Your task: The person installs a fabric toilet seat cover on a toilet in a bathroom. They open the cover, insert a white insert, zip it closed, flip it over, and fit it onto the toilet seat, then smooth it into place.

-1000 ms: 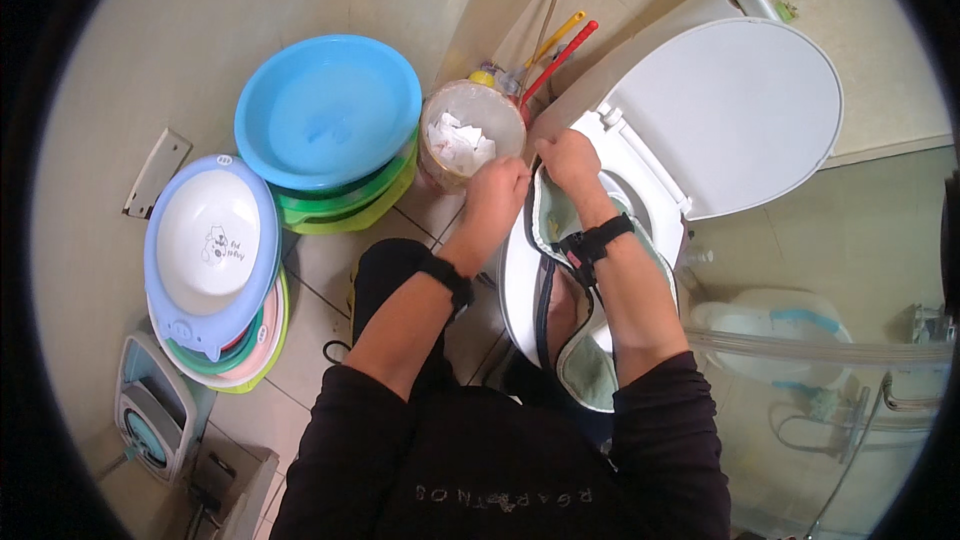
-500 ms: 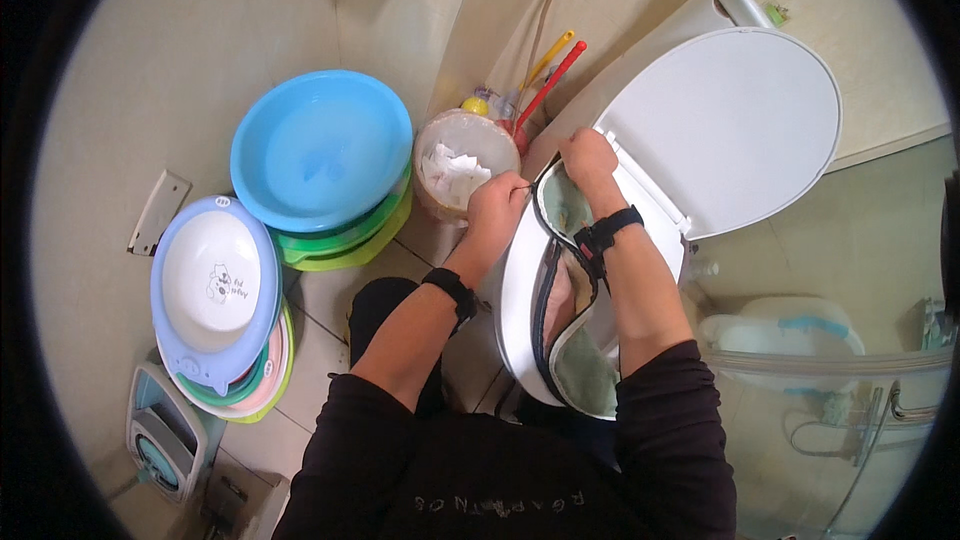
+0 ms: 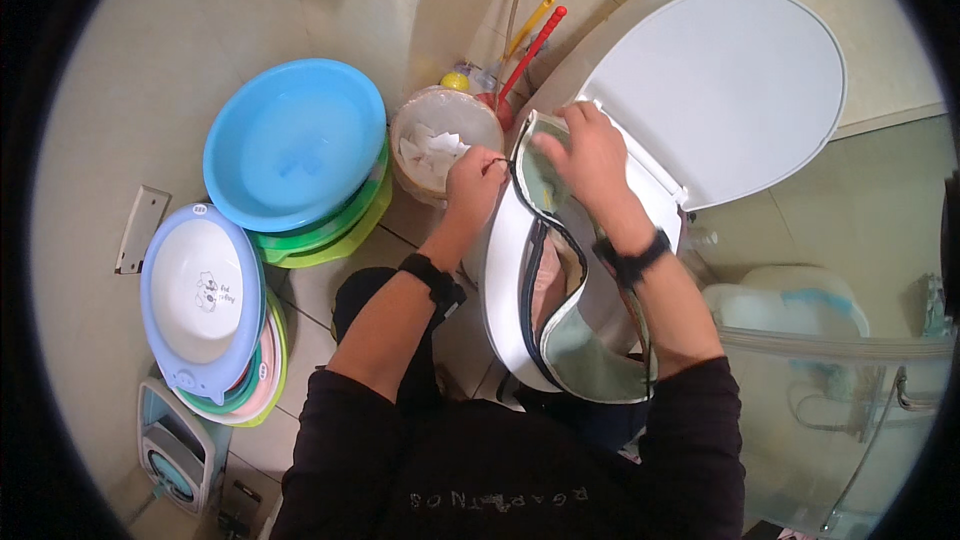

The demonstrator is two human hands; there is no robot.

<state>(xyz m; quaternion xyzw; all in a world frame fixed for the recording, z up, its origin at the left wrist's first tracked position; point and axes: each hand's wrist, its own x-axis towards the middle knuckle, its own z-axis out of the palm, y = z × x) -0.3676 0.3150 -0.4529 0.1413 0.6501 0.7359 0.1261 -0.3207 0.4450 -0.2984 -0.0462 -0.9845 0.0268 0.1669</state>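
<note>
Both hands are further up the toilet now than a second ago, working at the back of the bowl by the hinge. That suggests the seat cover is nearly on, with only its far end left to settle. The left hand (image 3: 475,185) pinches a thin dark cord or zip pull at the cover's back edge, fingers closed tight on it. The right hand (image 3: 590,155) presses flat on the seat cover (image 3: 575,355) near the hinge, fingers spread and gripping nothing. The cover is pale green fabric with a dark zip edge, wrapped round the white seat, which sits at the picture's centre. The white lid (image 3: 730,90) stands open at 1 o'clock. At 11 o'clock sits a lined bin (image 3: 445,145) of paper, and at 10 o'clock a blue basin (image 3: 295,145).
</note>
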